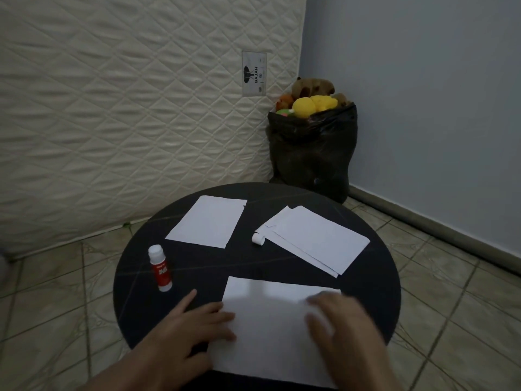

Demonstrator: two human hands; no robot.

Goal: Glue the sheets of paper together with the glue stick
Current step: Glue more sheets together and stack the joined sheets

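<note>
The glue stick (pixel 160 268) stood upright and capped near the table's (pixel 132 277) left edge, touched by neither hand. The left hand (pixel 194 325) lay just right of it at the near edge, fingers spread and straight, its tips resting on the left border of the near sheet (pixel 270 334). Behind that hand, toward the far edge, a single sheet (pixel 208 221) lay flat. The near sheet overhung the table's near edge. Right of centre a small curled scrap (pixel 258 238) sat against the left corner of a loose stack (pixel 315 239) fanned out toward the far right edge. The right hand (pixel 341 323) was on the right half of the near sheet, blurred; its fingers looked flat and loosely spread, gripping nothing, though the blur left the exact pose uncertain.

Judging from this, the hands seemed to be smoothing or squaring the near sheet. Whether it was one sheet or two already pressed together could not be told. The risks: a sideways sweep could shift the paper, and if glue lay under it the edges would set crooked or crease. The overhang meant a firm press near the front could tip or bend the paper. A careless reach for the glue stick could knock it over, since it stood on a narrow base close to the edge.
</note>
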